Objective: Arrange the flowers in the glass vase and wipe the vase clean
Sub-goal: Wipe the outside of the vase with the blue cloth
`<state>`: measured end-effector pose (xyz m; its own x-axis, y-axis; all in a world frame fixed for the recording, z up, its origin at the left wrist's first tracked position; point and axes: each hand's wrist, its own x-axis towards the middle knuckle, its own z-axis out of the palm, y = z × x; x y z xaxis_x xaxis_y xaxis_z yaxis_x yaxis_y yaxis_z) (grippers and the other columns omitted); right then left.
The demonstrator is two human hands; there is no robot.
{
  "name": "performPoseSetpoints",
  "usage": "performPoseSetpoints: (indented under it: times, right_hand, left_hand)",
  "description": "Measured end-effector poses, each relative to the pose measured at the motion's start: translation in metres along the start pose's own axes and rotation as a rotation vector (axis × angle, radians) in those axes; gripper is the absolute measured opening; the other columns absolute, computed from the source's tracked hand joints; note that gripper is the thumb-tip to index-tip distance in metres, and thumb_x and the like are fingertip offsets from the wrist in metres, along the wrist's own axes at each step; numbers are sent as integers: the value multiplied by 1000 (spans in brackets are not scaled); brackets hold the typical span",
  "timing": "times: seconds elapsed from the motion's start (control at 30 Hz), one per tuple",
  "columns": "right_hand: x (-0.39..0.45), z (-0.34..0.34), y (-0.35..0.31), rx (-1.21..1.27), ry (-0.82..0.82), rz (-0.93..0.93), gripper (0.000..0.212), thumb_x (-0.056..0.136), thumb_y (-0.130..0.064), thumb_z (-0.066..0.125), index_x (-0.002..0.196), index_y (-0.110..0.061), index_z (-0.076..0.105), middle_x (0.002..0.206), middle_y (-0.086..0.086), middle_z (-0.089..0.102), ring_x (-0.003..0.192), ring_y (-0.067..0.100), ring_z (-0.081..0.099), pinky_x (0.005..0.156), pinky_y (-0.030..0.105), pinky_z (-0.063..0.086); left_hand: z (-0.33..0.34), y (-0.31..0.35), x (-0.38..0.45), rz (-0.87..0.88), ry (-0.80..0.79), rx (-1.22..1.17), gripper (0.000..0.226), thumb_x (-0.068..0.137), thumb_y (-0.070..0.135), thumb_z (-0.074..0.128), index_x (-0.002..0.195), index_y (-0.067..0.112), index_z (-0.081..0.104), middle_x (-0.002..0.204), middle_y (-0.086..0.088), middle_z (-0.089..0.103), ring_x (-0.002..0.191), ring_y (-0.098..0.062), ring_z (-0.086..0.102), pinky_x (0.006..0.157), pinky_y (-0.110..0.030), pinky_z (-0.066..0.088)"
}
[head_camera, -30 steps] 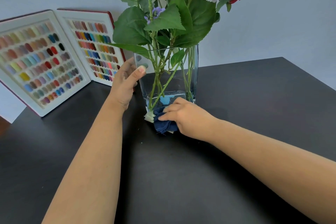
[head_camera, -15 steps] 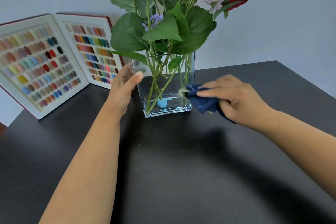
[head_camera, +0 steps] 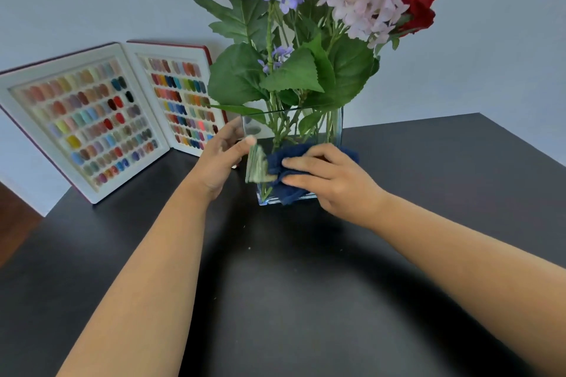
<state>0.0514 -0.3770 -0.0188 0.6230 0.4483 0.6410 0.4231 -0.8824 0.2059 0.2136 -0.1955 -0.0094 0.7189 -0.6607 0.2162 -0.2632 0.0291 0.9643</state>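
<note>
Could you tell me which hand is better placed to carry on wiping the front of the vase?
Right: the right hand presses the blue cloth on the glass vase; the left hand steadies its side.

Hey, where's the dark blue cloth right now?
In the head view, the dark blue cloth is pressed against the front of the glass vase under the right hand.
</note>
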Motion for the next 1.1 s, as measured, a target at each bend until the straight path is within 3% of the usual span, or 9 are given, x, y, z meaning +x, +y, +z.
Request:
performPoseSetpoints:
  times: [0.13,0.23,0.33,0.4,0.57,0.73,0.8,1.0,1.1]
  right_hand:
    - [-14,8,-9,78,-213,7,34,76,6,69,108,-6,72,117,10,68,91,36,60,87,40,51]
    - [-16,12,-21,209,-401,155,39,79,6,64,114,-9,70,119,10,67,95,35,56,90,41,47]
    - [-11,20,-30,285,-436,318,42,85,5,54,121,-12,66,123,8,65,98,32,50,93,34,39]
    - [-11,25,-35,312,-433,373,44,86,6,51,124,-13,64,124,8,64,99,31,48,93,36,38]
    - [-20,10,-16,334,-492,362,56,75,16,49,119,-12,68,122,6,66,105,26,56,91,21,31]
    - [-47,-19,21,415,-478,558,60,70,19,45,105,-19,75,115,0,70,104,21,58,89,-2,26]
    - [-52,-22,26,415,-471,583,61,70,18,44,104,-22,76,115,-1,69,107,19,58,89,-4,24]
    - [-32,-4,-2,448,-456,456,57,75,17,46,111,-19,73,119,3,68,110,23,55,100,19,35]
    - [-11,-12,-11,350,-251,316,52,73,20,51,108,-10,73,115,8,69,96,32,58,91,37,47]
  left_hand:
    - [0,4,-3,-37,9,-11,85,69,58,66,142,19,48,139,3,58,133,-21,49,110,-51,33]
    - [2,4,-5,-56,7,-34,75,68,61,68,134,29,54,130,13,64,130,-17,51,111,-54,29]
    - [7,6,-4,-46,36,-49,79,59,74,72,125,32,58,124,16,66,128,-18,53,109,-54,32]
    - [9,7,-2,-31,70,-53,79,54,78,72,119,34,60,126,8,65,127,-21,54,107,-52,35]
    - [6,6,1,-11,88,-20,56,64,66,70,112,38,63,128,4,64,126,-23,56,109,-55,37]
    - [4,10,1,-11,56,3,67,65,64,69,122,31,61,123,11,66,125,-23,56,102,-46,40]
    - [5,9,0,9,68,-7,70,65,61,69,125,25,60,120,12,67,123,-22,57,95,-37,43]
    - [6,9,1,3,76,-16,55,78,40,65,127,16,59,113,16,68,117,-16,60,87,-22,42]
    - [1,13,0,-12,52,24,65,73,50,69,131,20,59,115,20,68,119,-11,59,87,-22,40]
